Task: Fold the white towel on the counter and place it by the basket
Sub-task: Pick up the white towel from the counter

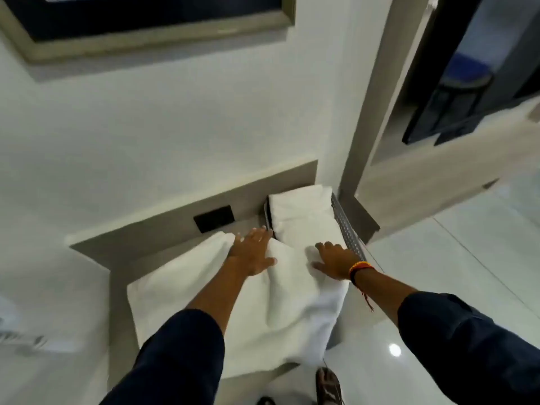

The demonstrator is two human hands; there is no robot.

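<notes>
Our dark sleeves [181, 355] come first, then both palms flat, fingers spread, gripping nothing: left hand [252, 251], right hand [336, 260], on the white towel [210, 302]. It runs lengthwise toward the basket [347, 229], right hand nearer.

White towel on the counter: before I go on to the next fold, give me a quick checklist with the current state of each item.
1. Both hands on the white towel: ok, left hand and right hand rest flat and open on it.
2. Towel lying flat: not ok, a ridge runs between the hands.
3. Towel fully on the counter: not ok, its right part hangs over the edge.
4. Basket in reach: ok, just beyond the hands, already holding folded towels.
5. Free spot by the basket: cannot tell.
</notes>
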